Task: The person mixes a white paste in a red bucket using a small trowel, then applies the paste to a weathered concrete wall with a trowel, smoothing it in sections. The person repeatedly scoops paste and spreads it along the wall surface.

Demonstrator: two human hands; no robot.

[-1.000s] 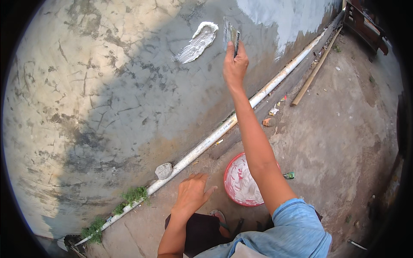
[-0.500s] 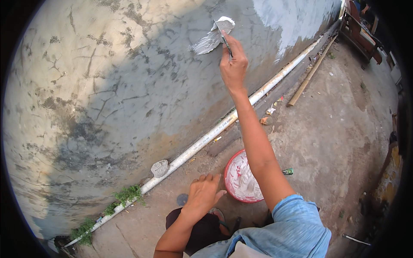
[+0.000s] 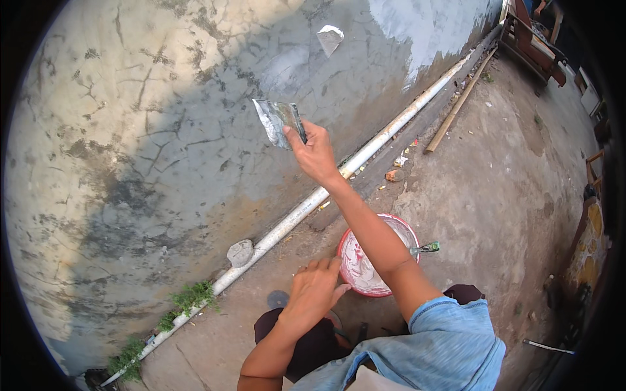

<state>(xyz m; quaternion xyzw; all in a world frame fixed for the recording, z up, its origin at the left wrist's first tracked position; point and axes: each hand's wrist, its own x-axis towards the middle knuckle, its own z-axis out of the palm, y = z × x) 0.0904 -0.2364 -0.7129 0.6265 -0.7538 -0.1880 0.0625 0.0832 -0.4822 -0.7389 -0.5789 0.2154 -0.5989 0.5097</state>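
My right hand [image 3: 314, 154] grips a flat, wide putty knife [image 3: 279, 121] whose far edge carries white putty. The blade is held in front of the grey, cracked wall [image 3: 195, 143]. Farther up, a small thick patch of white putty [image 3: 330, 40] sticks to the wall, with a thin pale smear [image 3: 287, 70] to its left. My left hand [image 3: 314, 290] hangs above my knee, empty, fingers stretched and thumb apart. Close to its right is a red basin [image 3: 345, 277] of white putty, partly covered by my right forearm. A green-handled tool [image 3: 427, 247] rests on the basin's rim.
A white pipe [image 3: 287, 223] runs along the wall's foot, with a grey stone [image 3: 240, 253] against it and green weeds [image 3: 193, 296] at lower left. A bamboo pole [image 3: 460, 103] lies on the concrete floor [image 3: 486, 189]. Brown wooden furniture [image 3: 529, 45] stands at far right.
My right hand has brought the putty knife down and left, off the thick patch. The streaky putty beside that patch is now a thin smear. My left hand has barely moved.
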